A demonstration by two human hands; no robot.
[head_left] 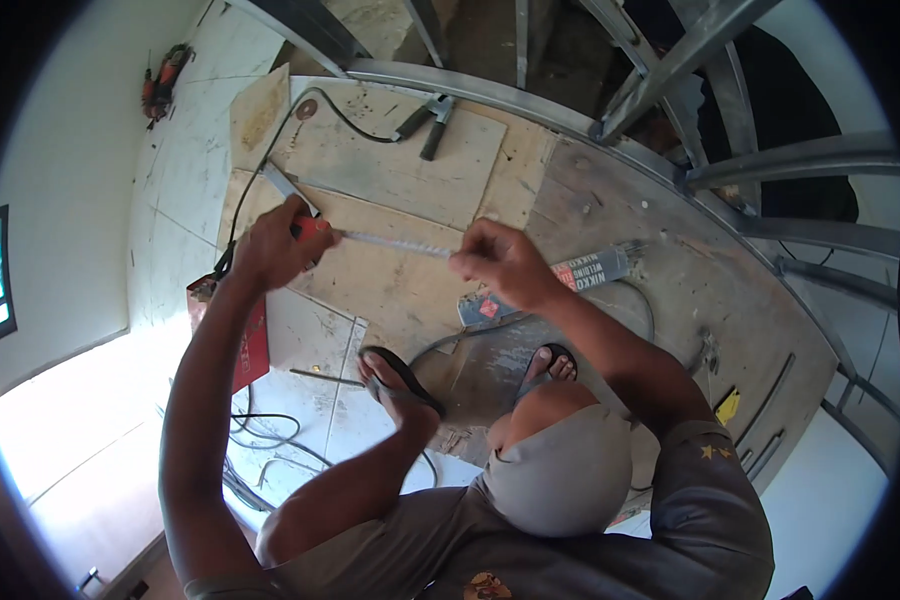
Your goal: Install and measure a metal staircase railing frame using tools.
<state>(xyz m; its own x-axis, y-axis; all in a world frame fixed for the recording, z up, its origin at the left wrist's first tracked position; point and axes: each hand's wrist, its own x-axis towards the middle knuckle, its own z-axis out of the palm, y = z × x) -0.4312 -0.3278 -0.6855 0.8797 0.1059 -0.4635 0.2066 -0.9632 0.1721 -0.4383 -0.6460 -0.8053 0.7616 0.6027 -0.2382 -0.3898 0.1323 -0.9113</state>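
The tape measure (311, 229) had a red case that looked like smooth plastic, and its pale strip (398, 243) looked thin and smooth. The pale wood board (420, 155) was dull and marked, the darker wood board (600, 215) looked rough and scuffed, and the bars (790, 167) were bare grey metal with a soft shine. White floor tiles (182, 180) looked smooth and glossy, the red box (254, 343) had a smooth side, the long packet (595, 272) looked like printed card, and the shorts (560, 470) were dull cloth.
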